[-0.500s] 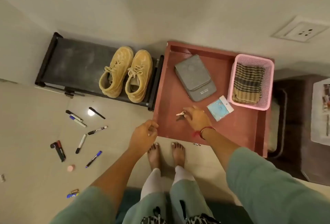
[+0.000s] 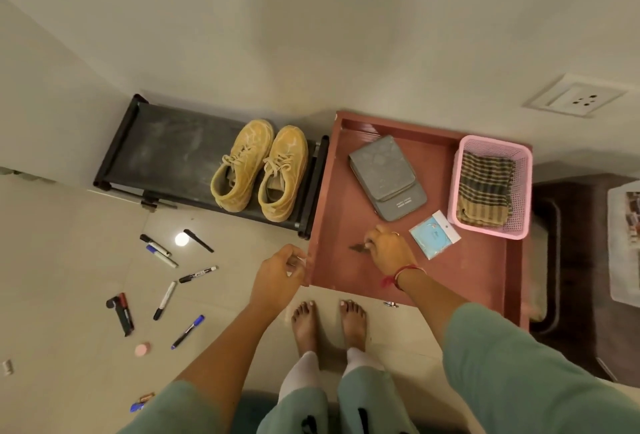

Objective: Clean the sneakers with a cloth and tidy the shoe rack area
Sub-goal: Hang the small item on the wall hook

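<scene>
Half a second has altered almost nothing except the view, which has tipped a little: everything lies where it did, so the cleaning has not begun and the tidying is barely started. On the floor at the left the markers (image 2: 165, 299) are still scattered in front of the black shoe rack (image 2: 173, 153), and the tan sneakers (image 2: 242, 156) stand side by side at the rack's right end, untouched. The left hand (image 2: 277, 276) remains at the near left corner of the red worktop (image 2: 346, 288), fingers loosely curled; whether it grips the edge or merely hangs beside it I cannot tell. The right hand (image 2: 391, 251) keeps its place on the worktop, fingertips pinching a small dark item (image 2: 356, 247), perhaps a key, which lies against the surface. Beyond it sit a grey pouch (image 2: 384, 177) and a blue packet (image 2: 434, 234). Furthest right, the checked cloth (image 2: 485, 187) stays folded in the pink basket (image 2: 485, 232), well apart from both hands.
</scene>
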### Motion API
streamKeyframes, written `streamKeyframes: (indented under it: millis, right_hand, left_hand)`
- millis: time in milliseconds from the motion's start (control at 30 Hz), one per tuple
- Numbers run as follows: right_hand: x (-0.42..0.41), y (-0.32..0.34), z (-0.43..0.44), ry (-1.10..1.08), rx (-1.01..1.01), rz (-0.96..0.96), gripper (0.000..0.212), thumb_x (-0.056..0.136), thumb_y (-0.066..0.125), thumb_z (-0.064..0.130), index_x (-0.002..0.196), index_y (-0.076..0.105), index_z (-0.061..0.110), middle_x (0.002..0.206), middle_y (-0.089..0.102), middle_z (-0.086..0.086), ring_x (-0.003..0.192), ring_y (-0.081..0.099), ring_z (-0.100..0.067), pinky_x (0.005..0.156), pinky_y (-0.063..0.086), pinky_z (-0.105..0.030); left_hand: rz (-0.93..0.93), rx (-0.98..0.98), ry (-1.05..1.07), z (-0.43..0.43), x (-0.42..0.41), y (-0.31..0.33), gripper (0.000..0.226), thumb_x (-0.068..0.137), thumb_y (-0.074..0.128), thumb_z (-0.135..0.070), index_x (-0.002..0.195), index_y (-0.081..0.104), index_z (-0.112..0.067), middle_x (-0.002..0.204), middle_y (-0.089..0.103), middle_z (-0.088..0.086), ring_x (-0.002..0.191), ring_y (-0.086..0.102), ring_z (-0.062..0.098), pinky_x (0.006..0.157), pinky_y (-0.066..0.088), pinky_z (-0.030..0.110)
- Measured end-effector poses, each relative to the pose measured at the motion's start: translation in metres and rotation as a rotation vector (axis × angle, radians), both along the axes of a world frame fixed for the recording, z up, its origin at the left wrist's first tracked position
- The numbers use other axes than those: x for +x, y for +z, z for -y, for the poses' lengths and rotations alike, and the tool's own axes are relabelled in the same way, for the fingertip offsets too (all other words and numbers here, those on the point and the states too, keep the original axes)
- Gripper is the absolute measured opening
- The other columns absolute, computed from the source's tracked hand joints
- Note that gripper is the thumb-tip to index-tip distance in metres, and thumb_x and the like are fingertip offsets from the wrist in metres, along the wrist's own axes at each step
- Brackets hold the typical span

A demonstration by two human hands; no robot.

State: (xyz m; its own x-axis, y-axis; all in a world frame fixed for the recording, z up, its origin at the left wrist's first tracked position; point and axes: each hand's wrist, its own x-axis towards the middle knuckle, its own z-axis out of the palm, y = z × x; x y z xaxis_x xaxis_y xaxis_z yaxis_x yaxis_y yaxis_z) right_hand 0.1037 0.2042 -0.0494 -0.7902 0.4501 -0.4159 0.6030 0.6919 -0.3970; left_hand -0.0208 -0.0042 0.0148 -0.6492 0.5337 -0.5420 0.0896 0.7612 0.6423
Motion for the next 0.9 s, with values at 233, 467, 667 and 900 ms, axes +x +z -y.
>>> streamKeyframes:
  millis: [233,467,667,900]
  right_hand:
    - [-0.001,0.112,-0.001,-0.165,0.108,-0.296,0.006,0.083,0.058,0.005,0.082,0.061,0.010,0.084,0.058,-0.008,0.073,0.057,-0.031,0.067,0.046,-0.039]
    - [-0.021,0.267,-0.018,-0.252,0.161,-0.692,0.004,0.083,0.061,0.012,0.082,0.064,0.013,0.083,0.063,-0.002,0.075,0.059,-0.017,0.069,0.047,-0.028]
    - [-0.060,0.411,-0.041,-0.326,0.084,-1.000,0.007,0.083,0.066,0.009,0.077,0.067,0.013,0.076,0.068,0.009,0.073,0.064,-0.006,0.068,0.051,-0.016]
    - [-0.099,0.565,-0.066,-0.304,0.118,-1.268,0.006,0.081,0.067,0.008,0.078,0.068,0.013,0.075,0.068,0.008,0.068,0.061,-0.001,0.065,0.047,-0.012]
  left_hand:
    - [-0.112,0.133,-0.063,-0.014,-0.037,0.090,0.013,0.090,0.057,-0.015,0.095,0.060,-0.026,0.084,0.063,-0.010,0.080,0.059,0.004,0.071,0.048,0.021]
    - [-0.297,0.358,-0.091,-0.052,-0.078,0.209,0.013,0.091,0.057,-0.016,0.096,0.059,-0.028,0.085,0.060,-0.015,0.082,0.057,0.001,0.066,0.039,0.011]
    - [-0.503,0.596,-0.137,-0.093,-0.116,0.305,0.016,0.089,0.057,-0.012,0.095,0.060,-0.027,0.090,0.065,-0.011,0.082,0.060,0.001,0.073,0.049,0.025]
    - [-0.594,0.794,-0.119,-0.130,-0.154,0.406,0.018,0.089,0.057,-0.016,0.102,0.059,-0.027,0.095,0.064,-0.013,0.089,0.060,0.001,0.076,0.048,0.022]
